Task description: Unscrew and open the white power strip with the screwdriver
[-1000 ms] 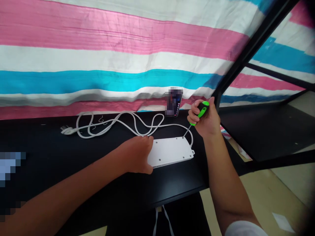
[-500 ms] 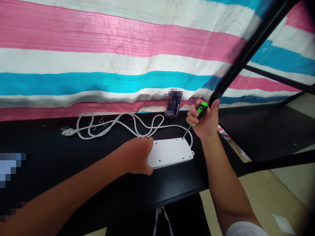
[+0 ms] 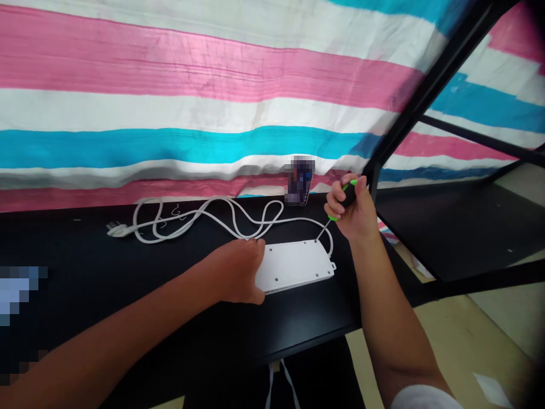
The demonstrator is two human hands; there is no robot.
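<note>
A white power strip (image 3: 296,264) lies with its screw-holed face up on the black table (image 3: 298,326). My left hand (image 3: 242,270) grips its left end, thumb at the near edge and fingers over the far edge. My right hand (image 3: 352,210) is wrapped round the black and green handle of a screwdriver (image 3: 324,228). The screwdriver slants down to the left, its tip at a screw hole by the strip's far right corner. From the strip's right end a white cable (image 3: 232,213) loops behind it to a plug (image 3: 117,229) at the left.
A phone (image 3: 303,184), partly pixelated, leans at the table's back edge against a striped sheet (image 3: 191,145). Black frame bars (image 3: 430,94) slant up at the right beside another black surface (image 3: 464,227). Something pixelated (image 3: 17,289) lies at the far left.
My right thumb has come down from sticking up and now rests against the screwdriver handle. The screwdriver tip stays at the same corner hole, and my left hand has not moved.
</note>
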